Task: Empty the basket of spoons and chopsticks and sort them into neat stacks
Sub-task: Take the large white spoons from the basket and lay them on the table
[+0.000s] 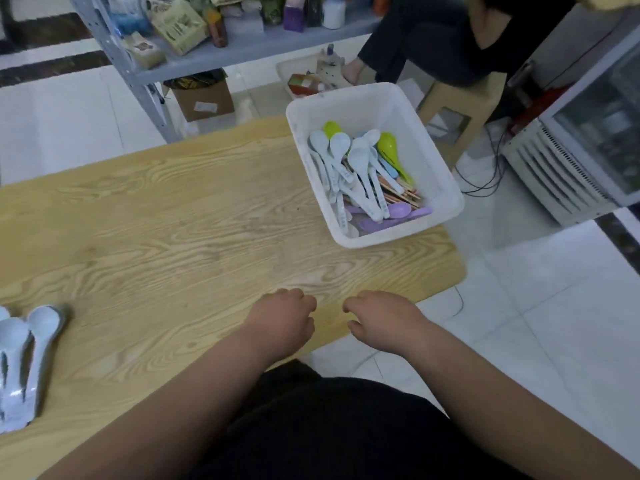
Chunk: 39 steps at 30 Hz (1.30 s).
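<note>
Both my hands are empty, fingers loosely curled, side by side but not touching at the near edge of the table (pixel 173 220): the left hand (pixel 280 320) and the right hand (pixel 384 320). I cannot tell whether they rest on the wood or hang just above it.

The white basket (pixel 346 109) sits at the far right corner of the table, well apart from both hands. Inside it pale spoons (pixel 349 161) lie heaped over wooden chopsticks (pixel 401 188), with green spoons (pixel 389 147) towards the right wall and purple spoons (pixel 398 213) at the near end. A stack of pale spoons (pixel 20 358) lies by the near edge at the left of the table, so I judge the sorting begun and most of it left to do.

The spoons look like light, stiff plastic, smooth and likely to slide on one another. I would pinch them by the handles, a few at once, bowls facing one way so they nest. The chopsticks are thin and will roll, and they are buried, so the spoons on top should come out first. The basket looks light enough to drag nearer by its rim
</note>
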Each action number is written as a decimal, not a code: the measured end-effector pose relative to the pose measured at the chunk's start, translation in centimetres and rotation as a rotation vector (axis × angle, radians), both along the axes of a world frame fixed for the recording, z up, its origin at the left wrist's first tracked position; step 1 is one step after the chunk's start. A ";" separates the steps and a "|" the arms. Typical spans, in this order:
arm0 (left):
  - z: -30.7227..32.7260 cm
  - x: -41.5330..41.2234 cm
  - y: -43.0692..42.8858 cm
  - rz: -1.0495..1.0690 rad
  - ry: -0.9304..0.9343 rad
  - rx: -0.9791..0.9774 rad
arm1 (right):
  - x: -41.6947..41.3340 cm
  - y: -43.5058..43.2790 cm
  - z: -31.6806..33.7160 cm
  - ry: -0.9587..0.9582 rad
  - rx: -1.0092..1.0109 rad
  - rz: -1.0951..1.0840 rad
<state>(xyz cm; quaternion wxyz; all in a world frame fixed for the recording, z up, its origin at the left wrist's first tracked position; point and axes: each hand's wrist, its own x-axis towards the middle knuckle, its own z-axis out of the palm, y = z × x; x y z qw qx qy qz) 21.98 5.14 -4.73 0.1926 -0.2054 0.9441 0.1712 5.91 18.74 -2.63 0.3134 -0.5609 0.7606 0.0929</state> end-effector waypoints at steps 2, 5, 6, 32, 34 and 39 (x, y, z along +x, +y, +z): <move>0.3 -2.1 -1.1 -0.028 0.013 0.014 | -1.8 -0.7 0.8 0.023 0.007 -0.029; 0.9 -5.5 -2.7 -0.060 0.083 0.002 | -4.4 -2.1 1.4 0.037 -0.042 -0.080; 1.2 -6.5 -3.2 -0.059 0.105 -0.001 | -5.2 -2.5 1.4 0.024 -0.065 -0.104; -1.7 -28.4 -10.3 0.748 0.015 -0.096 | -28.7 -12.3 -3.5 -0.217 -0.184 0.136; -1.4 -29.5 -11.2 0.759 -0.067 -0.102 | -29.0 -12.6 -3.8 -0.226 -0.179 0.113; -3.0 -30.6 -12.3 0.750 -0.178 -0.131 | -28.9 -15.4 -3.9 -0.331 -0.254 -0.099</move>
